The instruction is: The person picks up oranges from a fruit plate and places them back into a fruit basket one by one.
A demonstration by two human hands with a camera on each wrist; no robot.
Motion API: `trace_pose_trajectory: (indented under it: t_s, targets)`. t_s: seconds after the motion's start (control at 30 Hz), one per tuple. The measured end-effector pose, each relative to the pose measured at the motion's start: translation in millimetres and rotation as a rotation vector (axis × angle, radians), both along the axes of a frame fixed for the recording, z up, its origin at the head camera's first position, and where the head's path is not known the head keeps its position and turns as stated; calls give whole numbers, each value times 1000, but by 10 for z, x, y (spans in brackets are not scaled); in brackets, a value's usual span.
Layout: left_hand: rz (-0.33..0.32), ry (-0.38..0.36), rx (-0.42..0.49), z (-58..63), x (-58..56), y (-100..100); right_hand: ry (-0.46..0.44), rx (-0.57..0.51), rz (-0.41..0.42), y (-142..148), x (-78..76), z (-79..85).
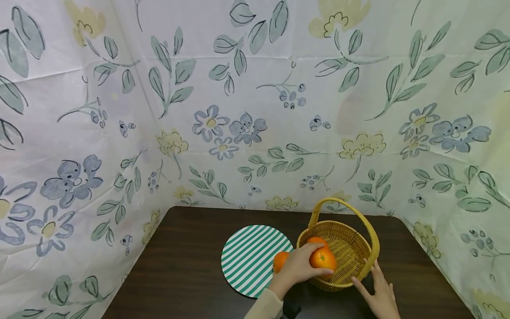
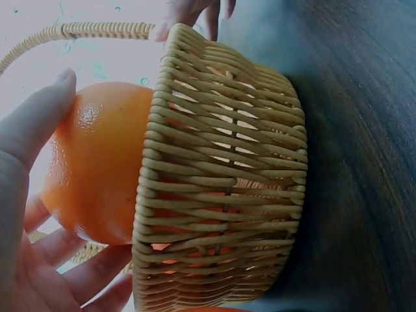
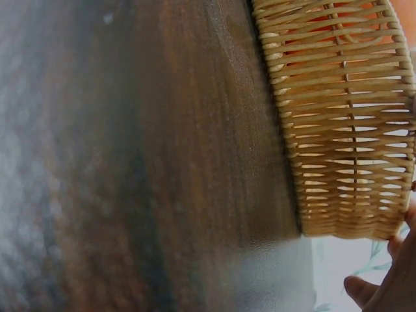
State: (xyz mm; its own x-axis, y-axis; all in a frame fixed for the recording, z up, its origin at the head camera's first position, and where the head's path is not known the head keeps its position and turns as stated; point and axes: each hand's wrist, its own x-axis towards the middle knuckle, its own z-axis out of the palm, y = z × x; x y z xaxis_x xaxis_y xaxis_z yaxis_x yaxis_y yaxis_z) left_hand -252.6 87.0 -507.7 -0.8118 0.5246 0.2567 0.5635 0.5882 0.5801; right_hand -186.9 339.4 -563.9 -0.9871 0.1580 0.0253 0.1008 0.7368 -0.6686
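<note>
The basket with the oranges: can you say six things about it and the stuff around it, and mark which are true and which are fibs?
1. The left hand holds an orange. True.
2. The right hand is touching the wicker basket. True.
3. The wicker basket has no handle. False: a curved handle arches over it.
4. Another orange is inside the wicker basket. True.
5. The round placemat has red and yellow stripes. False: its stripes are green and white.
6. The tabletop is bright pink. False: it is dark brown.
</note>
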Motion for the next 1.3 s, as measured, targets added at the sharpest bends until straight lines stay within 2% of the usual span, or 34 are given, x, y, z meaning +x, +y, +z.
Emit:
trace_pose_trajectory:
  t_s: [0.17, 0.53, 0.7, 1.03, 1.3]
  targets:
    - [8, -8, -2, -20, 6, 42, -20, 8, -1, 9, -3, -9]
    - [45, -10, -22, -114, -9, 173, 0, -6, -2, -5, 9, -24]
    - [45, -6, -25, -121, -15, 236, 11, -10, 0, -16, 13, -2]
    - [21, 58, -70, -156, -62, 365, 37, -10, 3, -32, 21, 16]
    - [27, 91, -115, -207, -79, 436, -6, -18, -3, -35, 15, 31]
